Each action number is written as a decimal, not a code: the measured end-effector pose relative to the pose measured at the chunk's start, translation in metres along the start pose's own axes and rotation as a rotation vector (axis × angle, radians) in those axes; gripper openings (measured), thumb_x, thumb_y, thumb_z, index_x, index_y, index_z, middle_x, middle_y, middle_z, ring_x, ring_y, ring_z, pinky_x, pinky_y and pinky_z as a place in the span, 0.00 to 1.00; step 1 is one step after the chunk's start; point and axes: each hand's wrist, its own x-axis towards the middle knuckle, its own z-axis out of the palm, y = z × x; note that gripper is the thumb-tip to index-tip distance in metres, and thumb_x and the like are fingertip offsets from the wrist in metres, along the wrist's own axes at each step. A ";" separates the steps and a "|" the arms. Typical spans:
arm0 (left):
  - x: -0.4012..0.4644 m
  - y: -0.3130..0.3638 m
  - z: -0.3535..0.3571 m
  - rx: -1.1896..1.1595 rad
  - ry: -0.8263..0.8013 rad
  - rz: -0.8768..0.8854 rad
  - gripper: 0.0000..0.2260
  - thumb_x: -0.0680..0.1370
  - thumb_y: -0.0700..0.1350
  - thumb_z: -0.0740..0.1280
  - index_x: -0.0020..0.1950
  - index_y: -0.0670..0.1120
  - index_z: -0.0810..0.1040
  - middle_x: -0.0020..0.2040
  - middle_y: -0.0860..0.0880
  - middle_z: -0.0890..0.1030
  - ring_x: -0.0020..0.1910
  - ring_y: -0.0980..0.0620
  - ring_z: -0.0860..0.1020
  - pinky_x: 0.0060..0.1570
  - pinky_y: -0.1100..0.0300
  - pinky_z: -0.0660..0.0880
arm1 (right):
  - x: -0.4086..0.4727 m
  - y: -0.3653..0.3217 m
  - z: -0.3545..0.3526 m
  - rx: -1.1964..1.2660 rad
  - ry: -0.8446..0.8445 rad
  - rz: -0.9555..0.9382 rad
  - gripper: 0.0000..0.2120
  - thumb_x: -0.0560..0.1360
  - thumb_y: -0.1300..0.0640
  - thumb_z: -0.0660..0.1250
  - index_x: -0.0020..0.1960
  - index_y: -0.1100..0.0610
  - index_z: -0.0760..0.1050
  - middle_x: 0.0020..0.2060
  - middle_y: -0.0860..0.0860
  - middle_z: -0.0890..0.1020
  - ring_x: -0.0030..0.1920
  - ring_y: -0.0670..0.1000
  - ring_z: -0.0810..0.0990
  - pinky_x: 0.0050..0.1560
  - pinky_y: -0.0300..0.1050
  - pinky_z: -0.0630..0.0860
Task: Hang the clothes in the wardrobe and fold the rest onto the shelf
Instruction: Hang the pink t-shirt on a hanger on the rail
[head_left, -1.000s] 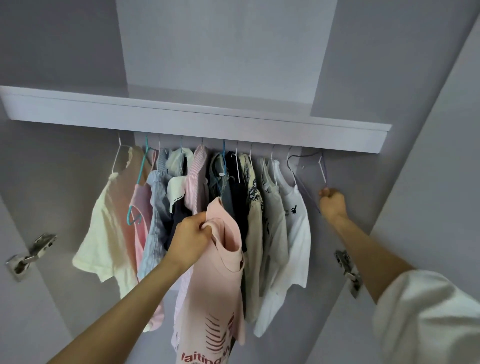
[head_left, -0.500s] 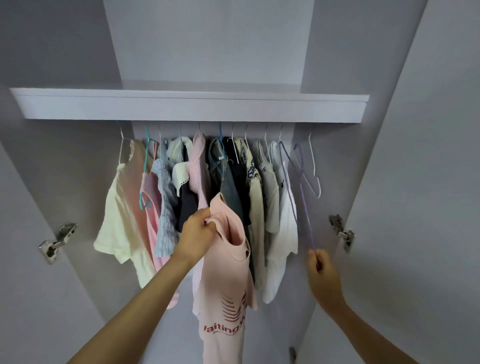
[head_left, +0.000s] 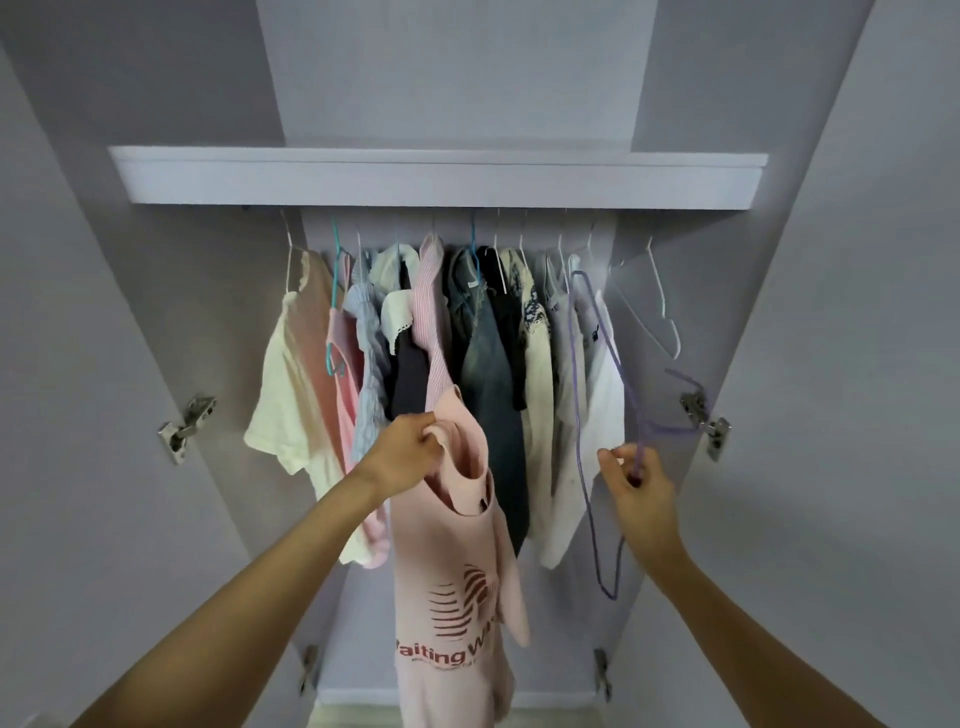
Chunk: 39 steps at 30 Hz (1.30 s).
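Head view: left hand (head_left: 402, 453) grips pink shirt (head_left: 452, 561) at the collar, neck hole exposed; right hand (head_left: 641, 486) pinches purple hanger (head_left: 597, 415) off the rail, likely for threading in.

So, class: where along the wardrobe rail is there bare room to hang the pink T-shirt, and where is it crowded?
Free: the rail's right end, around the empty white hanger, between the white T-shirt and the right wall. Crowded: everything left of that.

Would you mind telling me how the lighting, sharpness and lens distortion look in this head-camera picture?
Head view: soft, even light with no glare; wide-angle lens splays the wardrobe walls outward around the shelf; pink shirt and purple hanger reasonably sharp.
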 end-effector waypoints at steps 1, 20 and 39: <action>-0.003 -0.001 -0.005 0.044 -0.019 0.007 0.11 0.72 0.30 0.54 0.35 0.40 0.72 0.30 0.48 0.72 0.32 0.50 0.69 0.35 0.61 0.66 | 0.001 -0.004 0.000 0.010 -0.005 -0.007 0.07 0.76 0.59 0.66 0.41 0.50 0.71 0.24 0.45 0.64 0.23 0.39 0.67 0.27 0.26 0.64; -0.055 -0.020 -0.062 0.331 0.132 -0.237 0.11 0.74 0.38 0.59 0.44 0.48 0.79 0.40 0.49 0.79 0.44 0.50 0.76 0.43 0.65 0.69 | -0.016 -0.122 0.094 0.876 -0.170 0.415 0.14 0.76 0.61 0.50 0.32 0.53 0.56 0.18 0.45 0.57 0.20 0.45 0.53 0.24 0.39 0.50; -0.095 -0.026 -0.148 0.191 0.673 -0.291 0.11 0.69 0.36 0.65 0.39 0.53 0.78 0.33 0.55 0.77 0.37 0.48 0.76 0.37 0.62 0.70 | -0.015 -0.081 0.137 -0.155 -0.209 -0.245 0.09 0.79 0.63 0.57 0.47 0.66 0.73 0.42 0.66 0.80 0.44 0.66 0.77 0.43 0.53 0.69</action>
